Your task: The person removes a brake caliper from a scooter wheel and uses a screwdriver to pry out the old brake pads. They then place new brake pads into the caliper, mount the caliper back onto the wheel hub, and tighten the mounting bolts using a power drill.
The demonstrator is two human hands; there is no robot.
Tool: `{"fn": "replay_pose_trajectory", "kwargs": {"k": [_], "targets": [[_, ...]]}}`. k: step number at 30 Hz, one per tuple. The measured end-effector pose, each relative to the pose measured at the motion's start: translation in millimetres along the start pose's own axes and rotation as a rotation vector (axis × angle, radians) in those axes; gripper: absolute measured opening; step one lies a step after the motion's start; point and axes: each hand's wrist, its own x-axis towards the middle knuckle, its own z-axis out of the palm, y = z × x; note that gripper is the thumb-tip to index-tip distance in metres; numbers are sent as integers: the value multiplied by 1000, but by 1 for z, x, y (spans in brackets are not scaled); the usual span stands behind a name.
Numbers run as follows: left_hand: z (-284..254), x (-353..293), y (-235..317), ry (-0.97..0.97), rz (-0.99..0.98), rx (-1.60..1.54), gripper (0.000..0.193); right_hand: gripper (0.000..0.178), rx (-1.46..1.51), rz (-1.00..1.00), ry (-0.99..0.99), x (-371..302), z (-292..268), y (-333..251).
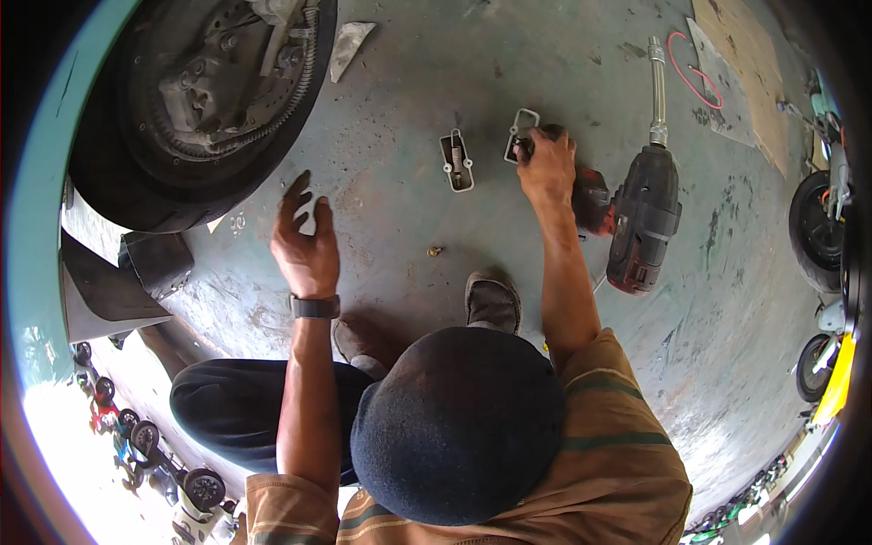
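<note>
My left hand [306, 252], with a dark watch on its wrist, hovers above the floor beside a large black tyre [104, 168]. Its fingers are spread and nothing is in them. Farther right, my right hand [549, 168] is closed at the near end of a small grey metal frame [524, 116]. Its fingertips are blackened, and what they grip is too dark to make out. Between the hands lies a similar grey oblong part [457, 162] with a spring-like piece inside. Just right of my right hand is a cordless impact wrench [643, 218] with a long socket [658, 86].
A small brass-coloured fitting [434, 251] lies on the floor near my shoes. A pale shard [350, 47] sits beside the tyre. At the upper right are a red cord loop [698, 86] and flat sheets [745, 64]. Wheeled vehicles [815, 232] stand along the right edge.
</note>
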Motion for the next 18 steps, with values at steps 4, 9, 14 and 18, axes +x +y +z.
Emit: {"fn": "replay_pose_trajectory", "kwargs": {"k": [4, 9, 14, 18], "targets": [[19, -12, 37, -307, -154, -168, 33, 33, 461, -91, 0, -14, -29, -8], [39, -19, 78, -487, -360, -661, 31, 30, 1389, -43, -44, -59, -35, -73], [26, -13, 74, -412, -464, -732, 24, 28, 1402, -156, -77, -82, -36, -106], [2, -9, 54, -416, -518, -693, 23, 23, 1341, -225, -282, -83, -50, -117]]}}
